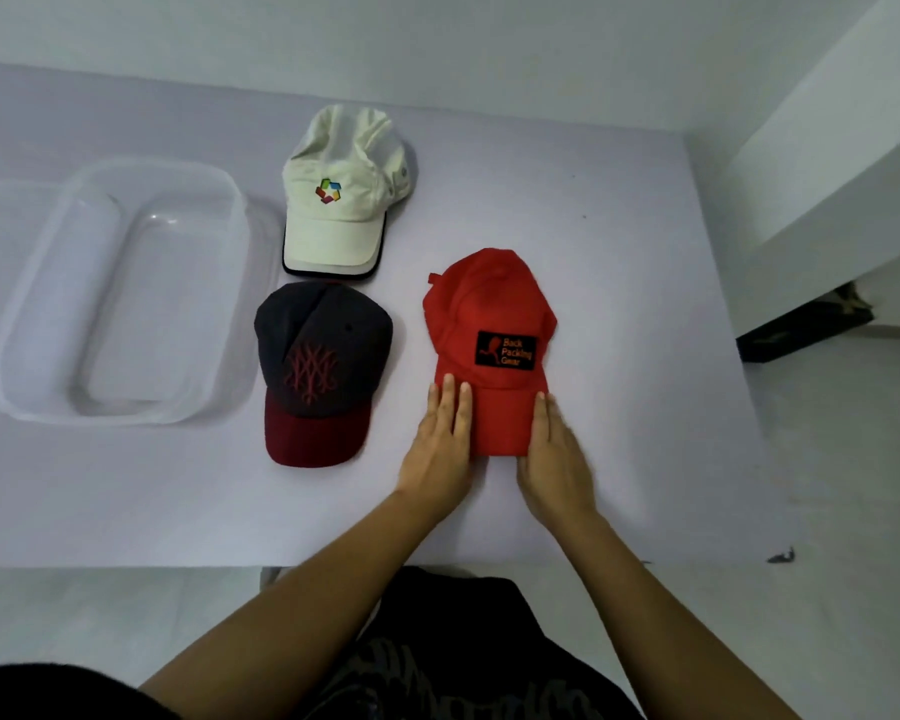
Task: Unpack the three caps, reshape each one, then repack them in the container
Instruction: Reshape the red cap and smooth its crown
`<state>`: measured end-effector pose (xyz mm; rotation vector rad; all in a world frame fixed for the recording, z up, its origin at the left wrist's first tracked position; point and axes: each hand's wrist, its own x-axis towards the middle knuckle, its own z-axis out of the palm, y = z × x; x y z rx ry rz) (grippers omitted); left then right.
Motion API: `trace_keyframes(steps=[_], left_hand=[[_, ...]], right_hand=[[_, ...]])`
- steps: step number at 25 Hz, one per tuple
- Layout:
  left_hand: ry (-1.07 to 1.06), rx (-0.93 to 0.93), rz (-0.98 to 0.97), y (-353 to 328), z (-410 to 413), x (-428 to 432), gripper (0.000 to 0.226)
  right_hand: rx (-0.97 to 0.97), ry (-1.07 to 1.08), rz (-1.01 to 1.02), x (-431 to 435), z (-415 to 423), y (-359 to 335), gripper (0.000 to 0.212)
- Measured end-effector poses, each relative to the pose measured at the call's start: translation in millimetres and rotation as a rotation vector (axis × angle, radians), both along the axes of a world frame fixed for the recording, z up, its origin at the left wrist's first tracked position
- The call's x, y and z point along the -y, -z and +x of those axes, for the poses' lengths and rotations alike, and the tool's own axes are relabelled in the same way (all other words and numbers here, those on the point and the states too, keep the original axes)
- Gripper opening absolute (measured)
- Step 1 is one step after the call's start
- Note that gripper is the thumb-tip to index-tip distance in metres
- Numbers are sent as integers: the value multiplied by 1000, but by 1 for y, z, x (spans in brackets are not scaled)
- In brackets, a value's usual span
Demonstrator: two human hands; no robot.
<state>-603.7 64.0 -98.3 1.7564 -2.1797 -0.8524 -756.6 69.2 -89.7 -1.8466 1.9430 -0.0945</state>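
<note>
Both hands lie flat and open-fingered on the brim of the red cap (492,350), gripping nothing in a closed way: the left hand (440,446) presses along the brim's left edge with its fingers pointing away from the person, and the right hand (554,457) lies along the brim's right edge in the same way, so the brim looks squeezed or curved between the two palms. That makes the grip a two-sided press, not a pinch, and neither hand has lifted the cap off the counter (645,407). The red cap's long axis runs from the brim, nearest the person, straight away to the crown, with its black patch facing up just beyond the fingertips. As I judge it, the crown lying dead ahead of both hands is what the next move turns on: either hand can slide forward along that axis to plump it. Just to the left, near the left hand, sits the dark cap with a maroon brim (323,371), brim also toward the person. Farther off, beyond the dark cap, rests the cream cap (341,200). The clear container (37,304) stands at far left, holding no cap, so the left hand is nearer for repacking.
</note>
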Motion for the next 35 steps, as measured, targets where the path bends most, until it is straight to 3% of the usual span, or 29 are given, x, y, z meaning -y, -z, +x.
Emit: trace_keyframes(steps=[3, 7, 13, 16, 22, 27, 29, 33, 35], left_hand=[[-50, 40, -61, -3, -3, 5, 73], [-11, 27, -182, -5, 4, -15, 63], [-30, -209, -277, -39, 35, -12, 92], [-12, -321, -338, -60, 45, -12, 98], [-111, -621, -98, -91, 43, -17, 90], [-231, -957, 83, -117, 29, -23, 91], [-162, -887, 47, -121, 36, -20, 90], [51, -421, -141, -114, 64, -4, 95], [10, -415, -199, -112, 67, -5, 86]], right_hand=[[46, -82, -60, -12, 1, -4, 64], [136, -44, 11, -1, -11, -13, 70], [136, -126, -363, 6, 12, -46, 64], [357, -119, -343, 0, 18, -59, 69], [965, 18, -146, -12, 44, -81, 67], [1054, 83, -99, -14, 61, -102, 65], [1029, 48, -185, -14, 57, -106, 65], [714, -124, -290, -5, 30, -98, 76], [707, -133, -253, -4, 31, -100, 77]])
